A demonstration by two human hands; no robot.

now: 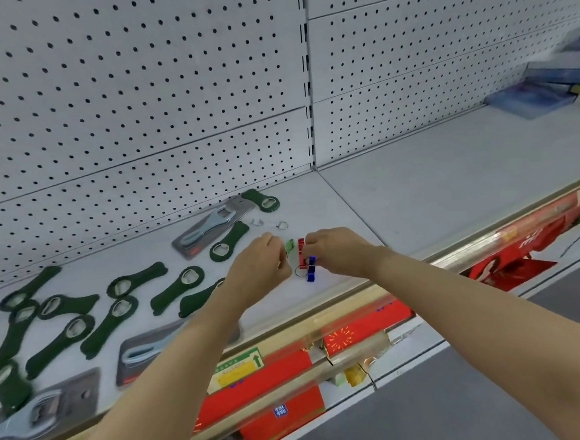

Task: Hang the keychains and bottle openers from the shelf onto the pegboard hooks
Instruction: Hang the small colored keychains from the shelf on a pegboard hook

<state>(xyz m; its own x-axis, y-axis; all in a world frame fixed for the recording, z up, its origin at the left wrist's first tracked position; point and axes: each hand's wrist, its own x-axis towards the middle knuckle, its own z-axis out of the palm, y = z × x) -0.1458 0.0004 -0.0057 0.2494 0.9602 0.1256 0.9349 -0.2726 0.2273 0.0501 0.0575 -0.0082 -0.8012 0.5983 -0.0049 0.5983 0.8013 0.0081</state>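
Over the white metal shelf (434, 189), the left hand (259, 266) pinches a small green keychain (289, 246) and the right hand (339, 250) grips red (301, 250) and blue ones (311, 270), eleven dark green flat bottle openers (155, 277) lying beyond, below the white pegboard (135, 93).

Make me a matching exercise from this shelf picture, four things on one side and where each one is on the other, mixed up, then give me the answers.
Things
1. green keychain
2. blue keychain
3. loose key rings
4. dark green bottle openers

Places
A. spread over the left part of the shelf
B. on the shelf just behind the two hands
C. at the fingertips of the left hand
D. hanging below the fingers of the right hand

Pairs: 1-C, 2-D, 3-B, 4-A
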